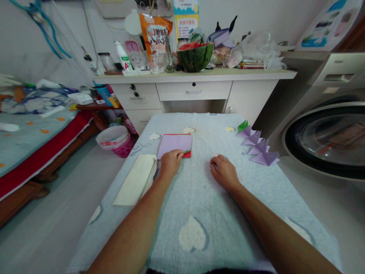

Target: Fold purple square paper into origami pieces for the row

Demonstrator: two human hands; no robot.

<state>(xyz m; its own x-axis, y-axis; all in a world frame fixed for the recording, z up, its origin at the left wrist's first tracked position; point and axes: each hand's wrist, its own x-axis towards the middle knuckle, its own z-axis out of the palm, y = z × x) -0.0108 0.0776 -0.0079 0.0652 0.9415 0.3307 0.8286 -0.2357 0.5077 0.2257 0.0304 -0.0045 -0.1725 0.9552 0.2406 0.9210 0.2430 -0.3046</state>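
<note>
A stack of square coloured paper [174, 144], lilac on top with red and green edges showing, lies on the cloth-covered table [199, 190]. My left hand [170, 163] rests at the stack's near edge, fingers curled onto the top sheet. My right hand [224, 171] lies on the cloth to the right, fingers curled under, touching no paper that I can see. Several folded lilac paper shapes [258, 146] sit in a row at the table's right edge, with a green one [243, 125] at the far end.
A cream folded sheet [137, 179] lies at the table's left edge. Behind stands a desk [194, 89] with a cut watermelon [195, 56] and clutter. A washing machine [325, 129] is on the right, a pink bin [115, 140] and a bed [31, 133] on the left.
</note>
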